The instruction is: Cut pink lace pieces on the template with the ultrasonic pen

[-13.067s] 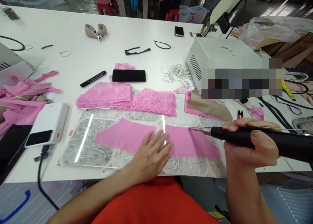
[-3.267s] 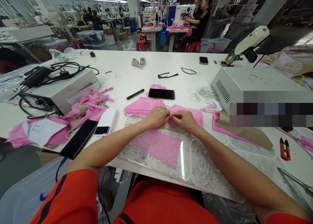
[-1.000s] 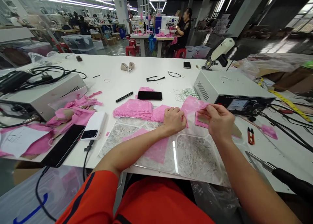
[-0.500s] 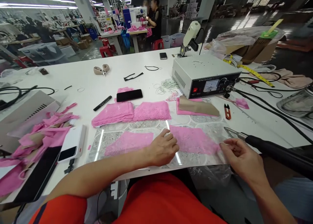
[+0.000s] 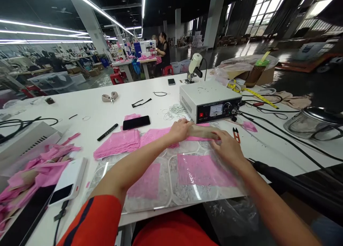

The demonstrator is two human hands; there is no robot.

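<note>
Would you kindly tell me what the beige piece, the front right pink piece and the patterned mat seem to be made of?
Beige piece: probably fabric, dull-finished; it looks soft and shineless.
Front right pink piece: likely thin, sheer cloth; pale speckles seem to show through.
Patterned mat: possibly plastic, smooth and glossy; bright light streaks reflect off it.

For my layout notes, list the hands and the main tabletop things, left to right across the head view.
White power bank → black marker → black phone → left hand → khaki fabric → right hand → clear jar.
</note>
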